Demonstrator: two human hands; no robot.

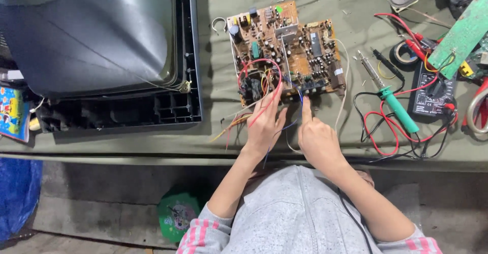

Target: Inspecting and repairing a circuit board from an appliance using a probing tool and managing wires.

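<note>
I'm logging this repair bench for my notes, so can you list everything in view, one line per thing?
Circuit board: one, brown, bench centre, under both hands.
Loose wires: several, red, yellow and blue, at the board's near edge.
Television set: one, dark grey, lying on the bench at left.
Soldering iron: one, green handle, right of the board.
Multimeter: one, black, red and black leads, far right.
Green board: one, top right.
Tape roll: one, dark, near the meter.
Bench cloth: one, olive.
Left hand: fingers on the wires at the board's edge.
Right hand: index finger on the board's near edge.
</note>
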